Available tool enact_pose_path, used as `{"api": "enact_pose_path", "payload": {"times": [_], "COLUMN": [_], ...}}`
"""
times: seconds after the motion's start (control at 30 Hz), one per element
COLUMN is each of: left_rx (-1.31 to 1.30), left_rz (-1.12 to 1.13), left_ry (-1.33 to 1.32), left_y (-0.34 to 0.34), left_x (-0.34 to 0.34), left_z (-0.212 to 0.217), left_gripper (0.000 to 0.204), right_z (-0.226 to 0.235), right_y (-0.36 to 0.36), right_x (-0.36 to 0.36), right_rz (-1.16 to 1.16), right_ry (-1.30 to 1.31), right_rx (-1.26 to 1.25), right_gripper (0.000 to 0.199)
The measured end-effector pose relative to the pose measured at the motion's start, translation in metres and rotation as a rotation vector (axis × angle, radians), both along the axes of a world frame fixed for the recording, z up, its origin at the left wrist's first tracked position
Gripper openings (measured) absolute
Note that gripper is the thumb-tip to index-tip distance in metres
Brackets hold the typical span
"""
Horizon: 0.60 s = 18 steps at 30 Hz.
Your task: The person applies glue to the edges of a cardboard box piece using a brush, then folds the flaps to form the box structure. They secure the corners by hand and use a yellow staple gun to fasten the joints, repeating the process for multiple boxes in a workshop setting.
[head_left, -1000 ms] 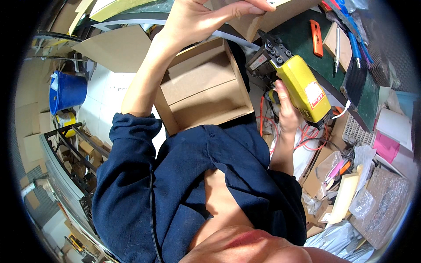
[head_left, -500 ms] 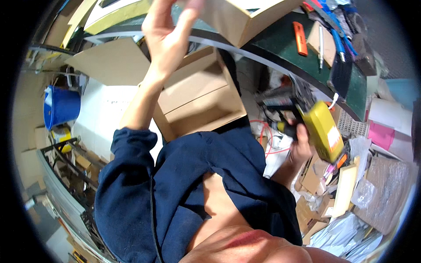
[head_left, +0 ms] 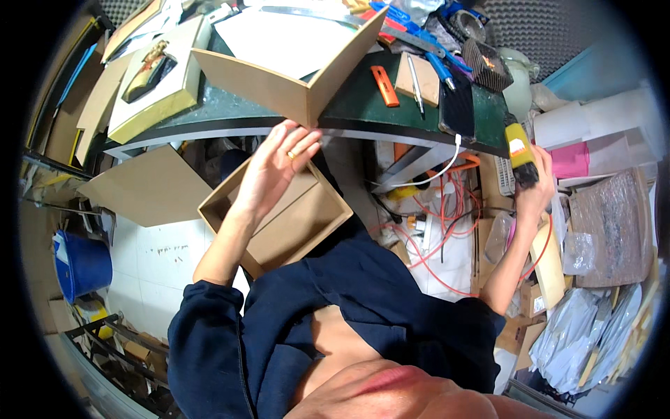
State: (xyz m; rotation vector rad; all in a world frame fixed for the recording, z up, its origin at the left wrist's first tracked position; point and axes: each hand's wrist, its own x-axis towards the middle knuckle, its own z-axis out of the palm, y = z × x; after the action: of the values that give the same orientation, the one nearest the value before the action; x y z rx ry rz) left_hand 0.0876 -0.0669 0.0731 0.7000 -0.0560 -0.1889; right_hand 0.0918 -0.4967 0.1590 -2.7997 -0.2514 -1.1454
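Observation:
My left hand (head_left: 269, 171) is raised at the table's near edge, palm turned up and fingers stretched out. Its fingertips are at the bottom of the corner where two thin brown boards (head_left: 269, 87) meet. The boards stand on edge in an angled shape on the dark green table (head_left: 349, 105), with the corner pointing at me. Off to the right, my right hand (head_left: 536, 178) is closed around a yellow and black nail gun (head_left: 520, 150), seen partly end-on. A red hose (head_left: 548, 244) runs down by my right forearm. An open brown box (head_left: 300, 227) sits at my lap.
An orange cutter (head_left: 384, 86), a pen (head_left: 417, 87) on a wooden block and a dark phone (head_left: 457, 115) with a white cable lie on the table. At left are a loose board (head_left: 150, 187) and a blue bucket (head_left: 84, 265). Hoses tangle below; wrapped packages crowd the right.
My right hand has carried the nail gun outward and up to the right. My left hand now appears lower, at the boards' corner. The view has shifted, showing more of the table.

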Motion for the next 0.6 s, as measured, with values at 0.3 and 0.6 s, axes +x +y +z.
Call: {"api": "enact_pose_path", "payload": {"times": [0.3,0.6], "left_rx": [-0.12,0.151], "left_rz": [-0.07,0.126], "left_ry": [0.018,-0.199], "left_y": [-0.011,-0.002], "left_x": [0.001,0.003], "left_z": [-0.001,0.032], "left_gripper": [0.035,0.022], "right_z": [-0.009,0.017], "right_y": [-0.004,-0.007], "right_x": [0.063,0.069], "right_rz": [0.076,0.291], "right_ry": [0.13,0.494], "right_rx": [-0.125,0.096], "right_gripper": [0.058,0.051]}}
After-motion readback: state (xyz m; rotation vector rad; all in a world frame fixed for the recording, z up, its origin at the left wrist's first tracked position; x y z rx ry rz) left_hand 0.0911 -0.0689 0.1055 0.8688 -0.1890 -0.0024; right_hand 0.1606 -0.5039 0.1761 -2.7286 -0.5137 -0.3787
